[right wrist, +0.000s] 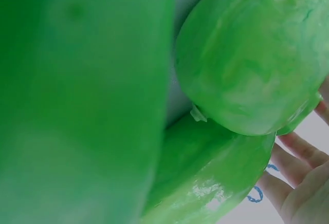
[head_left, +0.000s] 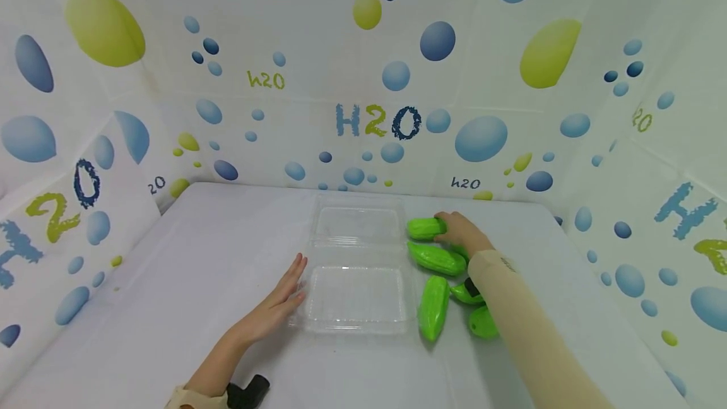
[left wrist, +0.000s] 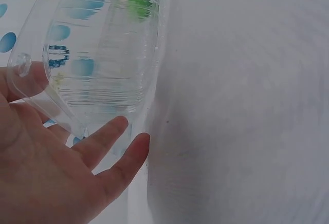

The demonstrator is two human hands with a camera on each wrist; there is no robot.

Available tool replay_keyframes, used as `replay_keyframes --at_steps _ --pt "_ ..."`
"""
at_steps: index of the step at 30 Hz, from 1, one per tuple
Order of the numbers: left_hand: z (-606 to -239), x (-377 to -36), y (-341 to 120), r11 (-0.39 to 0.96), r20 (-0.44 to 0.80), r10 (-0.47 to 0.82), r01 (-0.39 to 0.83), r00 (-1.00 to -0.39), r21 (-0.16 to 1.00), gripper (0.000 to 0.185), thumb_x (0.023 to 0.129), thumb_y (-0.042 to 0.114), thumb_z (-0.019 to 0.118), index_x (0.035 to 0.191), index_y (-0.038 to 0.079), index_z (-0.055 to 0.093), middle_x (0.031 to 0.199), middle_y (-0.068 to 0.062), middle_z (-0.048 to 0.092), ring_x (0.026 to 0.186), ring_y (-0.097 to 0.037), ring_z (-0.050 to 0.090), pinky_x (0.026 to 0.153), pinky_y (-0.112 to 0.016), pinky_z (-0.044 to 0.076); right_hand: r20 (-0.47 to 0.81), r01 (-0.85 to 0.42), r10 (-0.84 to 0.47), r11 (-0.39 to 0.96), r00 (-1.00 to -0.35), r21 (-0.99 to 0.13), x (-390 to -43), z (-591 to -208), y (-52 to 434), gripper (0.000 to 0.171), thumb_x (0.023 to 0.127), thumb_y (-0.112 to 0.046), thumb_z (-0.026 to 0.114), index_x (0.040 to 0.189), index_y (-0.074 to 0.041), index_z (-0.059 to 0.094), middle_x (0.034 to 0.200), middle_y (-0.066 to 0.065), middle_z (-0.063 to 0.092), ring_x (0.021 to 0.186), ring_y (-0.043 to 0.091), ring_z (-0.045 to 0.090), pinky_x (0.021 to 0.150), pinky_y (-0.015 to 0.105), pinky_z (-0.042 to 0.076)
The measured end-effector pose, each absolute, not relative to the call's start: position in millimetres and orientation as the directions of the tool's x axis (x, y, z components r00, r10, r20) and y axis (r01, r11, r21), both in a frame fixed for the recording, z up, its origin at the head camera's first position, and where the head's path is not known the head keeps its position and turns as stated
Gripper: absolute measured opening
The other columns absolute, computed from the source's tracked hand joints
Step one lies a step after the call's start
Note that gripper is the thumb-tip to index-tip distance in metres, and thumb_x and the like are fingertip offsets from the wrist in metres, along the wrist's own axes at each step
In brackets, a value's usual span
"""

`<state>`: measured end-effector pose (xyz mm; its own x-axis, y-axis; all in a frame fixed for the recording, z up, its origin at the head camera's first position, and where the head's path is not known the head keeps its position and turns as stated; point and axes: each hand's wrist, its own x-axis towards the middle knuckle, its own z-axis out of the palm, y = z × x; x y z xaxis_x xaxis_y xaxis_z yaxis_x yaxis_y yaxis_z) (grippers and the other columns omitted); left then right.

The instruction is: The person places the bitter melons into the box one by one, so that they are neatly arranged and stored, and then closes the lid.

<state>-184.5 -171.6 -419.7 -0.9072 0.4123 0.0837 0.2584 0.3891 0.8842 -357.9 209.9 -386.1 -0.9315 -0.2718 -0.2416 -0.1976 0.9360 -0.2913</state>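
Observation:
A clear plastic clamshell box (head_left: 358, 298) lies open in the middle of the white table, its lid half (head_left: 358, 225) farther away. My left hand (head_left: 292, 283) lies flat with straight fingers against the box's left rim. The left wrist view shows those fingers (left wrist: 110, 131) touching the ribbed clear wall (left wrist: 103, 64). To the right of the box lie several green toy gourds. My right hand (head_left: 454, 229) curls over the right end of the farthest gourd (head_left: 425, 228). In the right wrist view green gourds (right wrist: 247, 54) fill the frame, with fingers (right wrist: 303, 154) at the lower right.
Other green gourds lie right of the box: one (head_left: 436, 258) just nearer, a long one (head_left: 433, 307) by the tray's right edge, and two (head_left: 483, 322) partly under my right forearm. Bubble-patterned walls (head_left: 375, 122) enclose the table (head_left: 187, 270) on three sides.

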Motion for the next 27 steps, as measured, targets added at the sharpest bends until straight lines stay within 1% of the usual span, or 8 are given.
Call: replay_keyframes --at_steps 7,13,18,24,27 --pt "-418.4 -183.3 -170.4 0.385 0.075 0.403 0.243 -0.912 0.89 0.06 0.098 0.013 0.039 0.147 0.007 0.004 0.152 -0.014 -0.009 0.137 -0.037 0.0 0.106 -0.055 0.01 -0.222 -0.206 -0.271 0.939 -0.937 -0.275 -362.5 -387.9 207.5 0.049 0.088 -0.019 0.062 0.13 -0.002 0.043 0.124 0.024 0.045 0.116 0.039 0.042 0.098 0.049 0.034" --pt "-419.0 -182.9 -170.8 0.403 0.065 0.39 0.234 -0.918 0.885 0.061 0.098 0.013 0.039 0.147 0.005 0.004 0.152 -0.014 -0.008 0.137 -0.035 0.0 0.106 -0.054 0.011 -0.21 -0.216 -0.28 0.935 -0.937 -0.279 -364.6 -388.7 207.8 0.047 0.087 -0.019 0.064 0.126 -0.001 0.044 0.121 0.023 0.051 0.113 0.038 0.046 0.096 0.048 0.036" --pt "-419.3 -182.9 -172.4 0.407 0.058 0.382 0.224 -0.922 0.886 0.061 0.098 0.013 0.039 0.146 0.004 0.003 0.152 -0.012 -0.008 0.138 -0.031 -0.002 0.106 -0.053 0.012 -0.205 -0.214 -0.273 0.939 -0.94 -0.271 -364.4 -386.9 207.8 0.046 0.086 -0.02 0.065 0.123 -0.003 0.044 0.117 0.021 0.055 0.11 0.036 0.05 0.093 0.048 0.039" --pt "-421.6 -183.9 -172.1 0.4 0.079 0.396 0.249 -0.915 0.882 0.06 0.098 0.013 0.039 0.146 0.0 0.004 0.152 -0.015 -0.008 0.137 -0.034 -0.003 0.106 -0.054 0.012 -0.188 -0.228 -0.277 0.942 -0.942 -0.246 -362.2 -384.4 208.6 0.044 0.084 -0.021 0.067 0.118 -0.003 0.047 0.114 0.02 0.057 0.105 0.035 0.053 0.089 0.047 0.042" --pt "-422.8 -184.1 -171.7 0.394 0.076 0.394 0.243 -0.916 0.886 0.06 0.098 0.013 0.039 0.146 0.002 0.004 0.152 -0.013 -0.008 0.137 -0.032 -0.003 0.106 -0.053 0.012 -0.184 -0.225 -0.273 0.944 -0.944 -0.242 -361.4 -384.1 209.4 0.042 0.083 -0.021 0.068 0.116 -0.003 0.048 0.113 0.02 0.057 0.103 0.035 0.053 0.087 0.046 0.042"
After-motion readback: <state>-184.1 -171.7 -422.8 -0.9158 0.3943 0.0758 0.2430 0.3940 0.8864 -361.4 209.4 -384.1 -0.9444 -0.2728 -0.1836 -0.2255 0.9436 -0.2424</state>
